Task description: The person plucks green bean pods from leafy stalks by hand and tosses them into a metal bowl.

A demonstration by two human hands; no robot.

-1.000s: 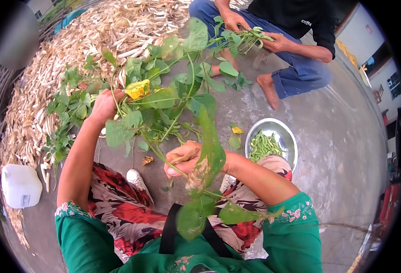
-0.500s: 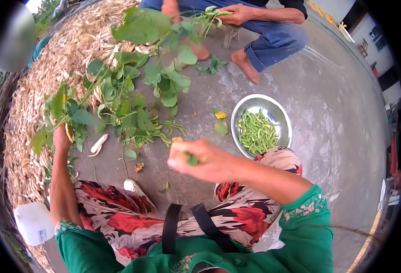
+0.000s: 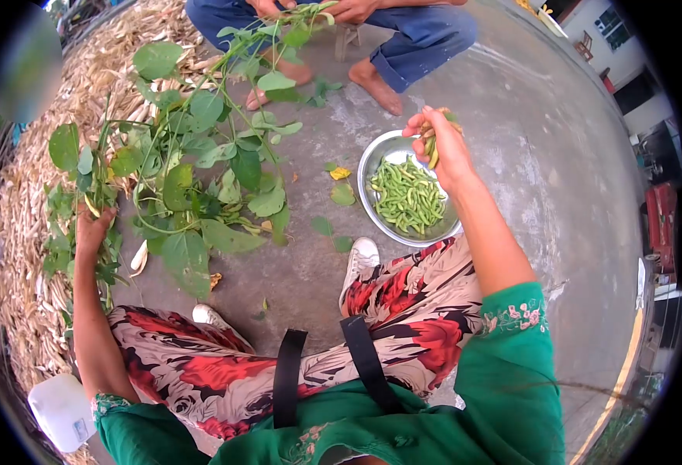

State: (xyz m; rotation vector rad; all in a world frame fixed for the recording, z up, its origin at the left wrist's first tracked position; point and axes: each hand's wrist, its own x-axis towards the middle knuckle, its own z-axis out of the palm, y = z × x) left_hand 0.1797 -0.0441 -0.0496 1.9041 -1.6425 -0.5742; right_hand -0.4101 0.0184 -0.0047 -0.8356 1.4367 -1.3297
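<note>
Your right hand (image 3: 444, 151) is raised at the far right rim of the metal bowl (image 3: 365, 182), fingers curled around a few pods (image 3: 432, 149); contact with the rim cannot be determined. The bowl sits on the concrete floor (image 3: 511, 209), just beside your right knee, and holds a loose pile of green bean pods (image 3: 407, 198). Your left hand (image 3: 94, 226) is closed among the leafy stems at the left, beside a yellowish pod (image 3: 91, 205); exact grip partly hidden by foliage. The bean plants (image 3: 186, 186) spread between that hand and the other person's hands (image 3: 348, 9), which grip stems at the far side. Corn husks (image 3: 124, 54) cover the floor's left side; white jug (image 3: 60, 411) near left. Yellow leaf (image 3: 340, 173) lies left of the bowl.
</note>
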